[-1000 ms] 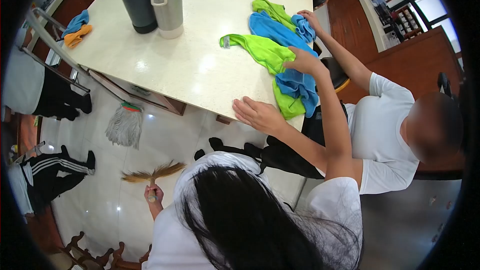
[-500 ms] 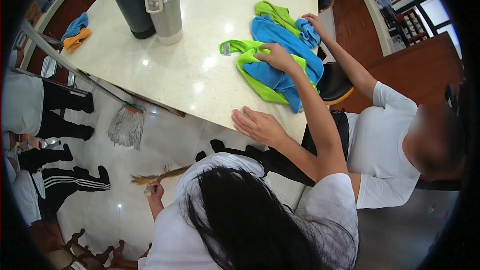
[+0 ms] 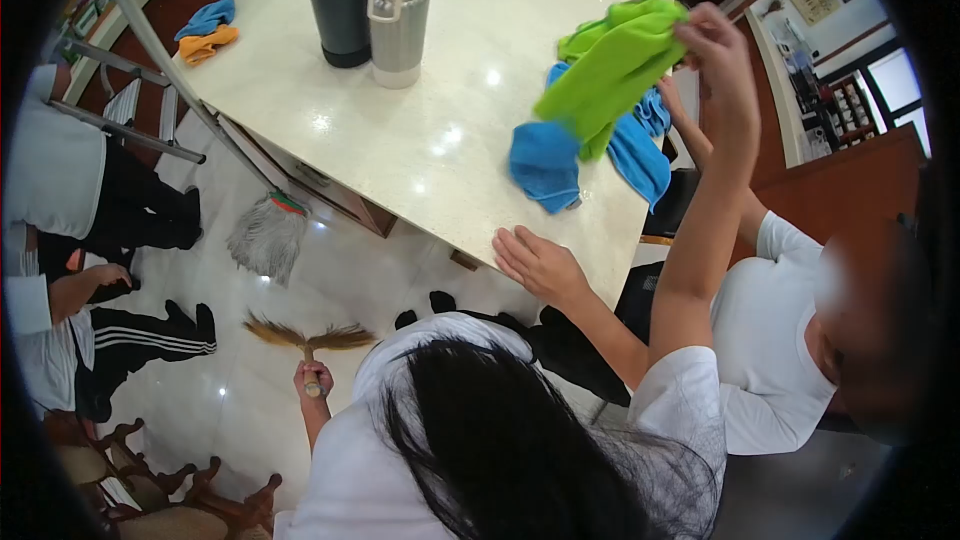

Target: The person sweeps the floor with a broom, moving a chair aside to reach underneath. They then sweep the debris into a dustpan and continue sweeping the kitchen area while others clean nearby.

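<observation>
My right hand [image 3: 715, 35] is raised over the table's right side, its fingers closed on one end of a bright green cloth [image 3: 620, 75]. The cloth hangs down to the left, slightly blurred. At its lower edge shows a blue cloth [image 3: 545, 168]; another blue cloth [image 3: 640, 160] lies to the right, partly covered. Down at the left, my left hand [image 3: 312, 378] grips the handle of a straw broom [image 3: 335, 338], bristles spread above the floor. My long dark hair and white shirt hide part of the lower view.
Two bottles, dark [image 3: 340, 5] and pale [image 3: 400, 25], stand on the cream table [image 3: 470, 120]. A seated co-worker's hand [image 3: 540, 262] rests by its edge; their other hand is near the cloths. A mop [image 3: 270, 237], a stepladder [image 3: 125, 105] and other people are left.
My right hand has lifted the green cloth up and right from the pile, uncovering a blue cloth. The broom in my left hand has turned, showing more bristles. The whole view has shifted slightly.
</observation>
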Tool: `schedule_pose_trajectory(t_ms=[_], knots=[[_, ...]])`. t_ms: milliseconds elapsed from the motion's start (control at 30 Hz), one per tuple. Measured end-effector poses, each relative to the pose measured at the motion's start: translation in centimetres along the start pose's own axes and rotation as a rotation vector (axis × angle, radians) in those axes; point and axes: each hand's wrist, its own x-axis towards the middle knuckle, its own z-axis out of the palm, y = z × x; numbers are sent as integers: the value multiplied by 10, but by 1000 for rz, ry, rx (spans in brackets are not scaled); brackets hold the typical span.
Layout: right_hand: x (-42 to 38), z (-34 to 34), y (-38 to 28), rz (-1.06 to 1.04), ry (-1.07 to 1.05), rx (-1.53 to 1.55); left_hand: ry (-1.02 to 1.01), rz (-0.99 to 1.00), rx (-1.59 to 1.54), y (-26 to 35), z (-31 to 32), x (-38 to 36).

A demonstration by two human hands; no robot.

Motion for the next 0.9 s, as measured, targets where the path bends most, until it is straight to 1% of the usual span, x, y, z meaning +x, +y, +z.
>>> schedule_pose_trajectory(t_ms=[33, 100, 133, 167, 200, 233, 300, 333, 400, 467, 567, 733, 833, 900], knots=[[-4, -4, -20, -89, 60, 81, -9, 6, -12, -2, 0, 0], [-17, 7, -63, -249, 82, 430, 31, 45, 4, -3, 2, -6], [-20, 16, -84, -366, 4, 585, 18, 56, -8, 1, -4, -4], [-24, 28, -102, -425, -43, 687, 54, 57, -36, 4, -11, -2], [-28, 42, -116, -456, -79, 764, 87, 53, -60, 8, -16, 0], [-32, 57, -128, -475, -115, 827, 65, 50, -66, 8, -18, -2], [-37, 89, -147, -465, -189, 942, 89, 147, -78, -2, -16, -16], [-42, 105, -156, -442, -206, 958, 71, 141, -86, 4, -27, -8], [-47, 136, -164, -386, -252, 1004, 63, 39, -161, 18, -56, 2], [-53, 164, -171, -336, -305, 1022, 63, 97, -185, 25, -82, -2], [-64, 199, -182, -306, -386, 1066, 51, 161, -236, 16, -90, -24], [-71, 226, -234, -399, -528, 1165, 13, 206, -341, -2, -117, -47], [-81, 235, -262, -478, -568, 1206, -26, 232, -369, -11, -140, -66], [-76, 245, -270, -505, -560, 1214, -12, 220, -403, -15, -149, -75]])
